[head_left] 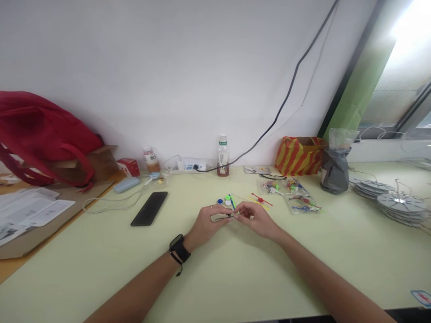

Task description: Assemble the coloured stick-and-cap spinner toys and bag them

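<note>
My left hand (206, 225), with a black watch (177, 243) on the wrist, pinches a small black plastic piece (221, 218) with a thin stick-like arm between thumb and fingertips. The fingers of my right hand (258, 220) are closed at the other side of the same piece, touching it. Just beyond the hands lie a blue disc (220, 202), a green and white round part (228, 200), and a red stick part with a round hub (261, 200). Fingers hide much of the black piece.
Bags of coloured plastic parts (304, 202) lie to the right, near stacked grey discs (402, 206). A black phone (149, 209) rests at left. A bottle (222, 157) stands against the wall. A striped bag (298, 157) and grey bag (335, 170) stand back right.
</note>
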`<act>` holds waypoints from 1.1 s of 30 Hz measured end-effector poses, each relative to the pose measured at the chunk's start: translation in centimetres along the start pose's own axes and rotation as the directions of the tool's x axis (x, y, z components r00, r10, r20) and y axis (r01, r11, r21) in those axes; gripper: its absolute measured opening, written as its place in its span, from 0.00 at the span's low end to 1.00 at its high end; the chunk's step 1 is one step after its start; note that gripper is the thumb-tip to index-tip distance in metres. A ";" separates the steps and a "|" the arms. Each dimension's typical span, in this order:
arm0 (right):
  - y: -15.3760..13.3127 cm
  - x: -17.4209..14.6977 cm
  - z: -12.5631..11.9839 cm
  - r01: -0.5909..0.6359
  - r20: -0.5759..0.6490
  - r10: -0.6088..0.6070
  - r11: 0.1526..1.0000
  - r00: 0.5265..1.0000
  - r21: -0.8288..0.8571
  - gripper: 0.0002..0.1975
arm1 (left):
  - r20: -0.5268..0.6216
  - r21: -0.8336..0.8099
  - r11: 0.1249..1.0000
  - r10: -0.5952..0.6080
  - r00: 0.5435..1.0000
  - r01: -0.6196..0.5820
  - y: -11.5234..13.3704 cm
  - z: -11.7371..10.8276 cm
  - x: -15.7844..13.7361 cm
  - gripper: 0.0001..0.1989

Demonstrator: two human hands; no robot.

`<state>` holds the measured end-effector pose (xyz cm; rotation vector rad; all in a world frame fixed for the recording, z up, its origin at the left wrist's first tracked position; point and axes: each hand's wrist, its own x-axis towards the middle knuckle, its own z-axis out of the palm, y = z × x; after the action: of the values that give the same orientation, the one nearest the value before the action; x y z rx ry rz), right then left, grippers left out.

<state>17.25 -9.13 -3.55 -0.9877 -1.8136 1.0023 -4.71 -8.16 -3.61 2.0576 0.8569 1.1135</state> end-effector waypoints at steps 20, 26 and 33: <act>-0.5 0.0 0.2 -0.053 -0.021 0.058 0.981 0.998 0.187 0.17 | 0.078 -0.123 0.992 -0.032 0.996 0.042 0.1 0.2 -0.2 0.10; 0.0 0.1 0.2 -0.027 -0.072 0.043 0.976 0.996 0.214 0.18 | 0.135 -0.314 0.937 -0.118 0.984 0.155 0.4 0.4 -0.2 0.14; 0.0 -0.1 -0.5 0.097 -0.203 -0.095 0.995 0.974 0.002 0.21 | 0.100 -0.391 0.885 -0.234 0.967 0.255 -0.6 0.4 0.1 0.17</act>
<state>17.70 -9.10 -3.44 -0.9493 -1.6676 0.8213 -4.45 -7.84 -4.17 1.5831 0.7641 0.9972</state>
